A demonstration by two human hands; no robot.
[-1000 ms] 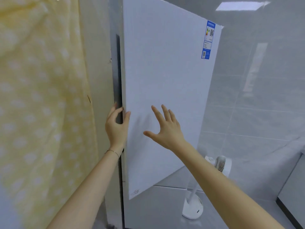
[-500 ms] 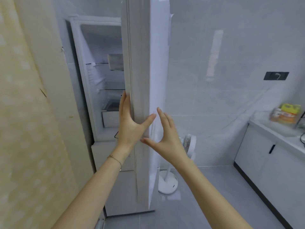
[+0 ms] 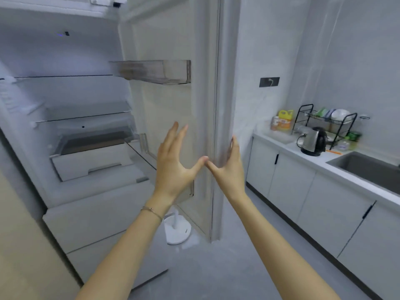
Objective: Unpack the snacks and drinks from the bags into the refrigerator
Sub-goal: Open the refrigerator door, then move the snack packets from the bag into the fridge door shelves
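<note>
The white refrigerator stands open at the left, with bare glass shelves and a drawer inside. Its door is swung wide, edge-on in the middle of the view, with a clear door bin near the top. My left hand is spread with straight fingers just inside the door, its thumb tip by the door's edge. My right hand lies flat with straight fingers against the door's outer side. The two thumb tips touch. No bags, snacks or drinks are in view.
A counter runs along the right wall with a kettle, a dish rack, bottles and a sink. White cabinets stand below. A fan's round base sits on the grey floor behind the door.
The door has swung from nearly closed to wide open. My left hand has let go of the door's edge and spread open; my right hand has stayed flat on the outer face.
</note>
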